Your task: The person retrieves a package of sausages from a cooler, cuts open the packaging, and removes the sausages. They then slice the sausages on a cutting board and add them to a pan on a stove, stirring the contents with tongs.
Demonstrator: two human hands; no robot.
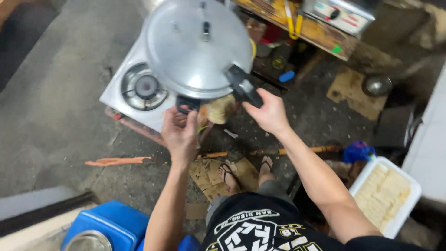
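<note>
Head view: our right hand point(270, 113) grips long black handle point(245, 86) of big metal pressure cooker point(197, 46); our left hand point(180, 133) curls around short black side handle point(187, 102), fingertips partly hidden beneath it. Cooker sits on right half of silver two-burner stove point(121, 95), covering that burner; body hidden under domed grey lid, top rim cut by frame edge. Left burner point(145, 87) bare. Open concrete floor lies left of stove; cluttered wooden shelf point(320, 35) crowds right. White tray of pale blocks point(385, 195) near our right elbow; blue cooler point(109, 225) at lower left, cut off.
</note>
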